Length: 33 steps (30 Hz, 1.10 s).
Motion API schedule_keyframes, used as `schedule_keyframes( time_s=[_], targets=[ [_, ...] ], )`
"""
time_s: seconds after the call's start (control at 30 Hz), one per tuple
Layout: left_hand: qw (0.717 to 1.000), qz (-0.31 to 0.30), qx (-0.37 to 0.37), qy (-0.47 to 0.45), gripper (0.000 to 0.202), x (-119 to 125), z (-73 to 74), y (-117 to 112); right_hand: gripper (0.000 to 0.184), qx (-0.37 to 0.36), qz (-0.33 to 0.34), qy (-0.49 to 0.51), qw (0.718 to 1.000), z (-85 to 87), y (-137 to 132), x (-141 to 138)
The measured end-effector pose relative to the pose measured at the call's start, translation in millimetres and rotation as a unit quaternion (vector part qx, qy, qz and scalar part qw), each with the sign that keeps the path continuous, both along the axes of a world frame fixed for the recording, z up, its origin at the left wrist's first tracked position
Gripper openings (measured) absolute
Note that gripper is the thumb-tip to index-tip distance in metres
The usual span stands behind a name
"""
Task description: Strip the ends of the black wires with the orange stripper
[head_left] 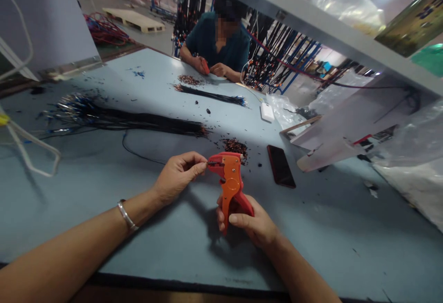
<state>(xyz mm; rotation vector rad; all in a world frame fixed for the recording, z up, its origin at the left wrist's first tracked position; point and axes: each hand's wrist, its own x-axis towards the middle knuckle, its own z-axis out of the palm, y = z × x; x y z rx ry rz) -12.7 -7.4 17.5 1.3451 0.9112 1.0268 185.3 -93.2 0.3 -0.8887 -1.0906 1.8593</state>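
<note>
The fingers of the left hand [176, 177] are pinching a black wire [148, 159] right at the mouth of an orange-and-red wire stripper [231, 181] (a silver bangle [127, 215] is circling that wrist), while the fingers of the right hand [259, 224] are gripping the tool above the worktop [346, 234]. Copper-coloured scraps [235, 146] are lying just beyond it, a smartphone [281, 167] is resting to the right, and a bundle of black wires [148, 122] is stretching leftward.
</note>
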Motion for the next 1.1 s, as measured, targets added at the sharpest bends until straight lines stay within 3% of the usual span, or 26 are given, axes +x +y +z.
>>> schedule_keyframes(
  time_s=[0.47,1.1],
  targets=[
    [0.999,0.014,0.021,0.031,0.019,0.1,-0.4,0.7,0.030,0.012,-0.017,-0.043,0.999,-3.2,-1.5,-3.4],
    [0.999,0.012,0.018,0.029,0.019,-0.1,3.9,0.4,0.036,0.017,-0.066,-0.061,0.996,-10.0,-3.9,-9.9]
  ],
)
